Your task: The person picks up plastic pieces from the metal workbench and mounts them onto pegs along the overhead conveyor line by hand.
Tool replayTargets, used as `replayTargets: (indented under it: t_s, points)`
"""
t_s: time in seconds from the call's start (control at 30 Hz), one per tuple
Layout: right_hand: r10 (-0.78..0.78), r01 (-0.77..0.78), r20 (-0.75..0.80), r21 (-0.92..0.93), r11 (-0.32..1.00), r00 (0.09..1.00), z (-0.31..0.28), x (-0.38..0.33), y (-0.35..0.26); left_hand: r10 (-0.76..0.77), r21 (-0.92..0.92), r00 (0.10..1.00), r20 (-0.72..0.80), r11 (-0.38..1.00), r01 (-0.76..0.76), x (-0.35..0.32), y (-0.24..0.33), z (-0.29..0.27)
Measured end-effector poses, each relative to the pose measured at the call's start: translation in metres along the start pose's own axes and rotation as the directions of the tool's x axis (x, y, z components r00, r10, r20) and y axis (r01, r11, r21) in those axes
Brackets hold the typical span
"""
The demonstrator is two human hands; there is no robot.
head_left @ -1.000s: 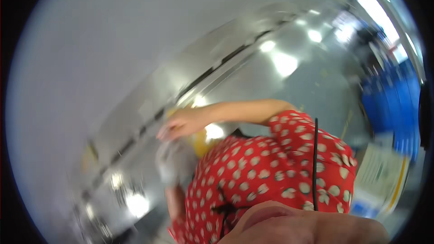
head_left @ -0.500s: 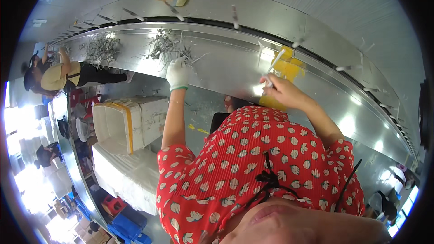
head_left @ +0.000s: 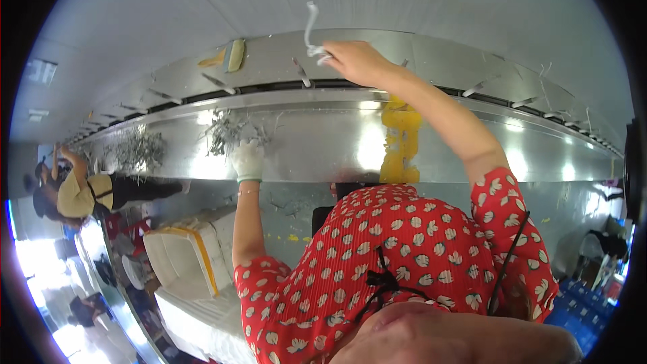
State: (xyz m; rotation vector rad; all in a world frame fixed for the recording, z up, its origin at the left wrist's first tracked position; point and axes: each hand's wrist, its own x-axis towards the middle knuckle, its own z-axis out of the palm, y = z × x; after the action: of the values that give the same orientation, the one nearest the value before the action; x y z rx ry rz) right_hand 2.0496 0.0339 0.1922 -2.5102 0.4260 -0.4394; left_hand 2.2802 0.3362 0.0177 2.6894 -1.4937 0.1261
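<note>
Right hand (head_left: 356, 61) is up at twelve o'clock, bare, reaching over the steel counter (head_left: 323, 145) to its far edge, and the grip is clenched on a thin white strip (head_left: 311, 27): the fingers pinch its lower end, where it bunches into a small knot just at nine o'clock of the knuckles, while the rest of the strip curls free toward twelve, clear of the palm. Left hand (head_left: 247, 160) sits lower, around ten o'clock from the red spotted shirt (head_left: 397, 256), in a white glove, laid down at the counter's near edge; whether that grip has closed on anything I cannot tell, as only the back of the glove shows. Just at eleven o'clock of the glove lies a heap of greyish scraps (head_left: 226, 133), close to the fingertips, and a second heap (head_left: 138, 149) rests farther along toward nine. Between the two arms a yellow patch (head_left: 400, 138) stands out on the steel, directly under the right forearm. Along the dark slot at the back of the counter small metal pieces (head_left: 219, 83) lie in a row, and a yellow-green object (head_left: 233, 56) rests beyond them at eleven. Down at eight o'clock is a white foam box (head_left: 192, 263), and at nine another person (head_left: 84, 192) in a yellow top works at the same counter.
</note>
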Motion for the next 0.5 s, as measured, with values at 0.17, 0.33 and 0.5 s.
replayTargets:
  t_s: [0.17, 0.33, 0.5]
  points:
    - [0.094, -0.082, 0.069, -0.158, 0.984, 0.993, -0.001, 0.011, 0.042, -0.137, -0.227, 0.986, 0.094, 0.961, 0.155, 0.008, 0.004, 0.000]
    - [0.100, -0.096, 0.026, -0.133, 0.986, 0.995, -0.029, -0.035, 0.072, -0.105, -0.473, 0.913, -0.393, 0.875, -0.103, 0.006, -0.009, -0.003]
    - [0.207, -0.202, 0.037, -0.114, 0.973, 0.978, -0.059, -0.076, 0.083, -0.347, -0.866, 0.926, 0.148, 0.406, 0.291, 0.002, -0.018, -0.009]
